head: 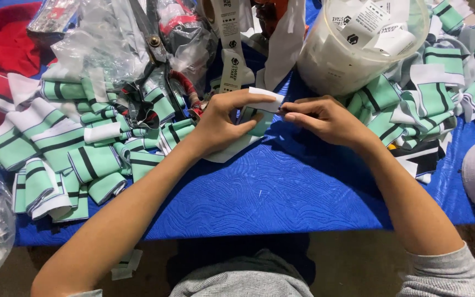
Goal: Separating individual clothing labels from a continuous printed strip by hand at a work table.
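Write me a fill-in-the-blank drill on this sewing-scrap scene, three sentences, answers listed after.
1. Both hands, the left hand and the right hand, pinch a small white label over a cloth coloured ____.
2. The piles of striped fabric pieces are mint green, white and ____.
3. The clear plastic tub beyond the right hand is filled with white ____.

Missing words: blue; black; labels

Your bare forearms angle in from both lower corners and meet at centre. Your left hand (221, 124) is curled, thumb pressing forward. Your right hand (320, 118) pinches with its fingertips (288, 110) toward the left.
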